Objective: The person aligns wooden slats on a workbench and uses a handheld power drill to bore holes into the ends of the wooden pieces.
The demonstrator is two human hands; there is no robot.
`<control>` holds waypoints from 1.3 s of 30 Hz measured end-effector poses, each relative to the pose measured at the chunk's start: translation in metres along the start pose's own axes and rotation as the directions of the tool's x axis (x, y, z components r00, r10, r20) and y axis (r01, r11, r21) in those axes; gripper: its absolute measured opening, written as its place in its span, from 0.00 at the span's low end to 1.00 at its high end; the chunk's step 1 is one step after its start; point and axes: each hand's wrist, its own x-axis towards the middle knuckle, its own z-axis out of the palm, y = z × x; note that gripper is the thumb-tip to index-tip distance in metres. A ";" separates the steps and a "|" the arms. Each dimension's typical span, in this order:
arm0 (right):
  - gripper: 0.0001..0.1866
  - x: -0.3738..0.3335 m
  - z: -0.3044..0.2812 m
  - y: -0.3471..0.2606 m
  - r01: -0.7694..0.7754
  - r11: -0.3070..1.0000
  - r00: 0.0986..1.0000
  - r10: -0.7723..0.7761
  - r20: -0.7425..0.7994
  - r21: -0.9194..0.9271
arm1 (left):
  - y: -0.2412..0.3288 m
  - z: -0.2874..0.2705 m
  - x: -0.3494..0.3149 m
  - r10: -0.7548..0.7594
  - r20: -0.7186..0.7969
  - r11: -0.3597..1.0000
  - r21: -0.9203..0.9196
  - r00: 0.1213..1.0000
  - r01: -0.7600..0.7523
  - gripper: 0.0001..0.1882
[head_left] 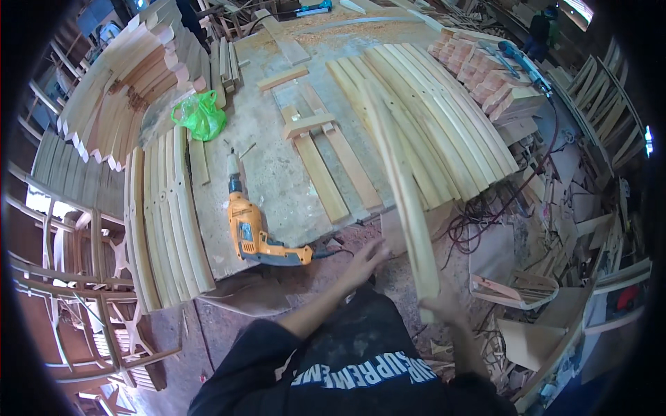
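The held wooden strip is pale yellow with a faint greenish cast. The drill shows an orange body and dark grey-black handle. The counter is mottled grey. The plastic bag is bright green. The left-hand slats are cream, spotted with dark knots. The shirt is black with white lettering.

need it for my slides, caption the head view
Right hand gripping one end of a long wooden slat, left hand open, an orange drill on the worktable.
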 end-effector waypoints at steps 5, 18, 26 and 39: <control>0.44 -0.089 0.041 0.009 0.013 0.959 0.999 -0.026 -0.042 -0.285 | -0.041 0.052 0.017 0.227 -0.199 0.924 -0.265 0.953 -0.275 0.29; 0.46 -0.144 0.028 0.045 -0.104 0.944 0.980 0.152 0.130 -0.314 | -0.126 0.090 -0.017 -0.010 -0.285 0.900 -0.419 0.958 -0.116 0.18; 0.45 -0.136 -0.001 0.067 -0.019 0.930 0.964 0.115 0.240 -0.368 | -0.112 0.120 -0.034 -0.082 -0.427 0.879 -0.457 0.901 -0.137 0.21; 0.33 0.033 0.039 0.043 -0.069 0.865 0.986 -0.017 0.166 0.496 | -0.115 0.076 -0.036 -0.328 -0.367 0.870 -0.476 0.871 0.127 0.33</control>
